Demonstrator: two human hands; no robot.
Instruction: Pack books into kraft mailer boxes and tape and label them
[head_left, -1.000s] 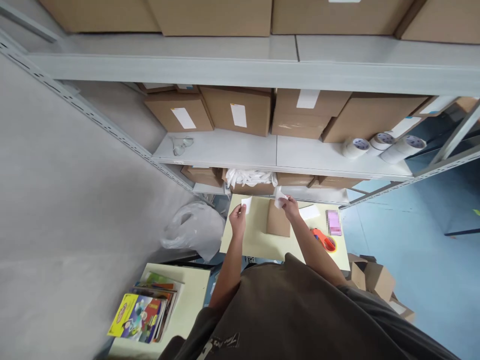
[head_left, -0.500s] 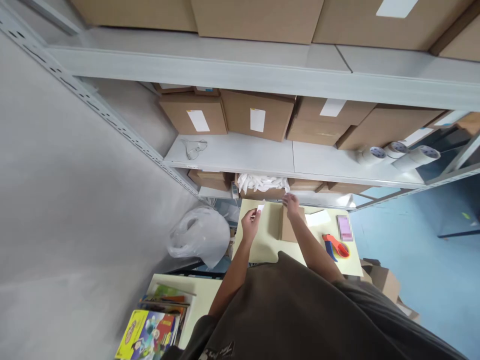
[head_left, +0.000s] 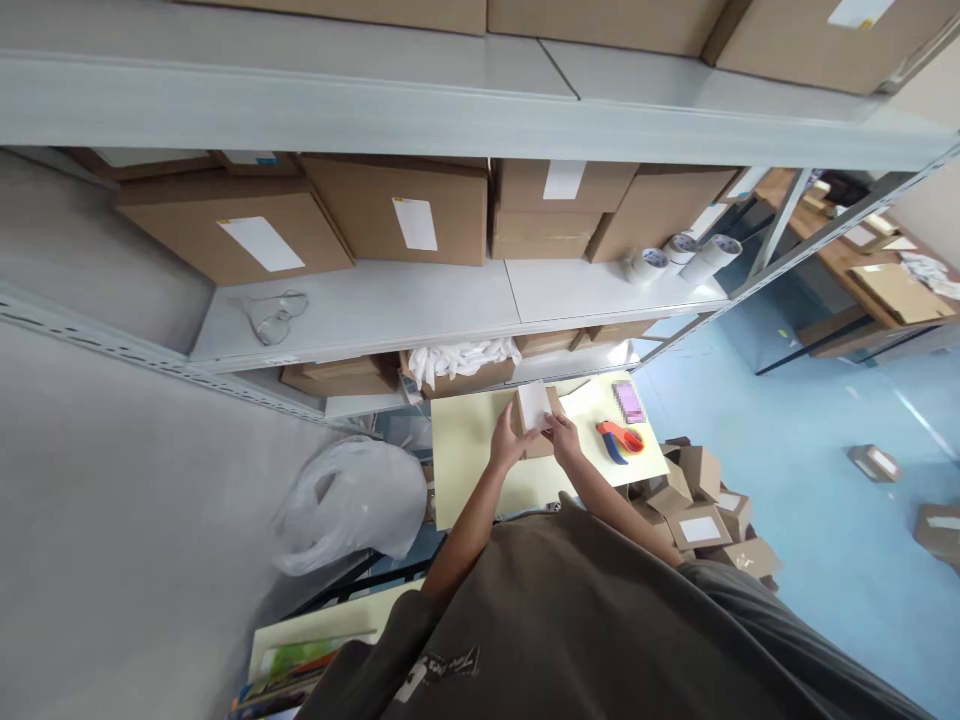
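Observation:
A small cardboard box (head_left: 538, 449) lies on the pale yellow table in front of me. Over its top is a white label (head_left: 533, 403); whether it is fully stuck down I cannot tell. My left hand (head_left: 509, 440) is at the left side of the box, fingers stretched upward and thumb reaching toward the label's lower edge. At the label's lower right corner, the fingers of my right hand (head_left: 563, 437) are bent together on its edge. An orange and blue tape dispenser (head_left: 619, 440) lies right of the box, near a white paper (head_left: 583, 398).
Shelves with boxes (head_left: 409, 210) rise behind the table (head_left: 457, 480). Tape rolls (head_left: 646, 265) stand on the middle shelf. A box of white bags (head_left: 465, 362) sits below. Left of the table hangs a plastic bag (head_left: 360, 500); cardboard boxes (head_left: 697, 525) are piled on the floor at right.
The white label, held in my left hand before, is now over the box. My right hand has come down beside it, and both hands are close together. The view has turned right.

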